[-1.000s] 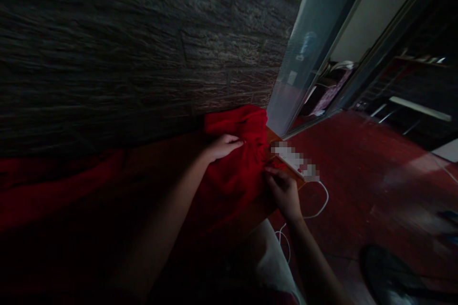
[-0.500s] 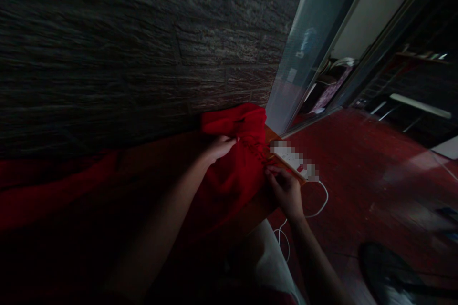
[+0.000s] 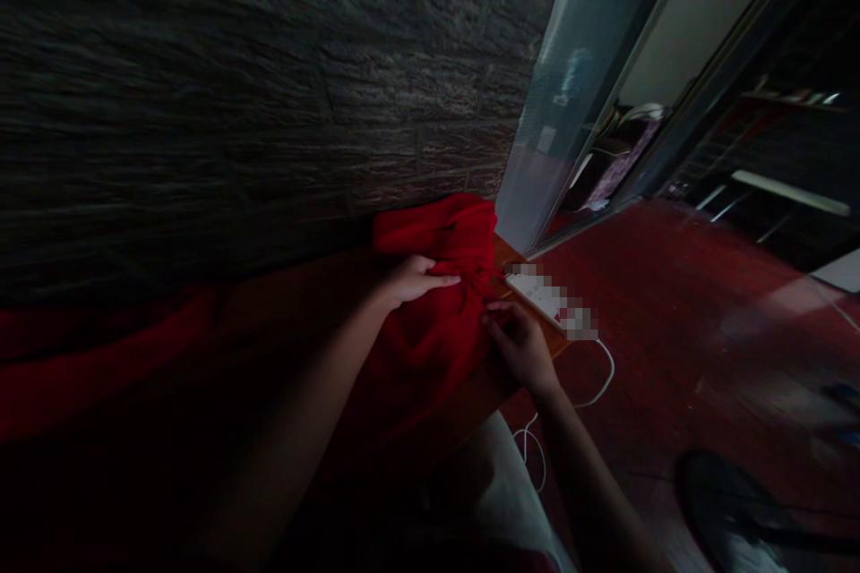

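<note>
A red fringed cloth (image 3: 430,349) lies bunched and partly folded on a wooden surface against the wall. Resting on it near the fold is my left hand (image 3: 413,280), its thumb and fingers apart. My right hand (image 3: 520,340) pinches the tasselled edge on the cloth's right side, thumb against forefinger. Dark, thin strands of fringe show between the two hands. Beside my right hand lies a white power strip (image 3: 547,295), partly blurred out, on the edge of the wood.
A white cord (image 3: 613,367) runs from the strip toward the red floor (image 3: 658,313). The stone-block wall (image 3: 269,107) rises behind. More red cloth (image 3: 100,367) lies at left. A round dark base (image 3: 732,501) stands lower right, a white bench (image 3: 789,192) farther back.
My left hand's thumb and fingers have spread apart on the cloth. My right hand has moved slightly left, drawing the fringe toward my left hand.
</note>
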Demonstrator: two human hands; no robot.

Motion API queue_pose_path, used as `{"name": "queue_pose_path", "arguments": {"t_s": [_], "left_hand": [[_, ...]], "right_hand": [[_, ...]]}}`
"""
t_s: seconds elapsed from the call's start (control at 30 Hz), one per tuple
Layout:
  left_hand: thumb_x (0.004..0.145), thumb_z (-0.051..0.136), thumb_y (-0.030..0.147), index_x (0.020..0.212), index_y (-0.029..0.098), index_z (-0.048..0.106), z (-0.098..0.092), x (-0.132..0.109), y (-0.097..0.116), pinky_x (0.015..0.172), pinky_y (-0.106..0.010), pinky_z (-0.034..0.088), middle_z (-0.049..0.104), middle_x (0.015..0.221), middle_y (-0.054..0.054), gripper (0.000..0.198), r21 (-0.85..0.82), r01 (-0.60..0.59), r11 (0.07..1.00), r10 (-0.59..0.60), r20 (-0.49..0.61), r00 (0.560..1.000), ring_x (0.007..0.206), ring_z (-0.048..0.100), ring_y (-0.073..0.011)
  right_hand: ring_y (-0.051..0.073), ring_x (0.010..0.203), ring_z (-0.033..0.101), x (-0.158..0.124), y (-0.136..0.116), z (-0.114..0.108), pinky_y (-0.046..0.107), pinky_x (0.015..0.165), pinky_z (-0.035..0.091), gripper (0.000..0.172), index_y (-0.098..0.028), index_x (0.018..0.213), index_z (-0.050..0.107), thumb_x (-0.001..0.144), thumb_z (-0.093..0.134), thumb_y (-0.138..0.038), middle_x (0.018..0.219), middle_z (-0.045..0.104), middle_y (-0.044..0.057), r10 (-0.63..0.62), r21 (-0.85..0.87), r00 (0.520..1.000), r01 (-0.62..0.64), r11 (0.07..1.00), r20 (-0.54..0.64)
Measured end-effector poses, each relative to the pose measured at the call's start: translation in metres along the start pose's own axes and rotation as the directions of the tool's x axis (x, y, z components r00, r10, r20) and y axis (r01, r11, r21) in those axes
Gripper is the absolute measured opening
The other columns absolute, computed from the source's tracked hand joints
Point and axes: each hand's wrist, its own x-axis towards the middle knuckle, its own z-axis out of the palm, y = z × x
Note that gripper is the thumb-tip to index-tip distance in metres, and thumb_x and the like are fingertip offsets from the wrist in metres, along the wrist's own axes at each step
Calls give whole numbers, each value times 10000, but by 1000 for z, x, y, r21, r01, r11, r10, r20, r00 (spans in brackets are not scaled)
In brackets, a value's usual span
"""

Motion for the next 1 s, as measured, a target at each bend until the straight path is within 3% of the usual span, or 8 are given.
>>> {"name": "queue_pose_path", "arguments": {"t_s": [0.2, 0.3, 0.5, 0.6, 0.8, 1.0], "left_hand": [[556, 902, 448, 941, 145, 752, -11, -4, -4, 829, -322, 518, 761, 949, -73, 512, -301, 98, 949, -49, 166, 985, 808, 690, -196], [559, 916, 372, 926, 154, 751, -16, -6, -5, 772, -304, 533, 761, 895, -59, 457, -337, 163, 927, -97, 204, 974, 758, 687, -177], [597, 893, 220, 966, 147, 742, -22, -9, -6, 803, -308, 541, 759, 930, -63, 405, -380, 155, 912, -40, 293, 955, 781, 696, -174], [604, 887, 196, 994, 139, 739, -23, -9, -7, 830, -306, 537, 757, 987, -78, 421, -389, 141, 911, -16, 307, 951, 823, 699, -174], [625, 888, 294, 925, 150, 754, -20, -8, -5, 803, -292, 531, 761, 905, -56, 359, -383, 130, 914, -19, 281, 959, 763, 686, -158], [654, 860, 422, 973, 158, 751, -14, -4, -5, 823, -311, 524, 759, 965, -68, 428, -336, 64, 940, 11, 217, 976, 822, 684, -185]], "right_hand": [[136, 677, 572, -17, -1, 0, 245, 644, 463, 368, -202, 992, 682, 788, 743, -502, 817, 669, 15, 12, -3, 993, -12, 1000, -116], [129, 660, 574, -19, -1, 2, 242, 635, 468, 370, -203, 988, 687, 769, 766, -491, 849, 683, 19, -9, 3, 991, 9, 1000, -131], [143, 715, 610, -20, 1, 5, 247, 679, 498, 359, -202, 989, 680, 772, 769, -473, 861, 679, 26, -51, 18, 986, 54, 998, -160], [129, 679, 587, -21, 1, 4, 235, 639, 480, 365, -199, 986, 670, 766, 774, -471, 875, 674, 24, -52, 2, 986, 53, 999, -161], [97, 565, 499, -21, -1, 3, 214, 530, 403, 367, -193, 968, 657, 768, 768, -480, 785, 645, -3, -55, -45, 985, 48, 998, -166], [127, 645, 552, -20, -2, 2, 240, 601, 452, 407, -184, 959, 669, 751, 768, -519, 870, 679, 29, -4, -16, 983, 1, 1000, -185]]}}
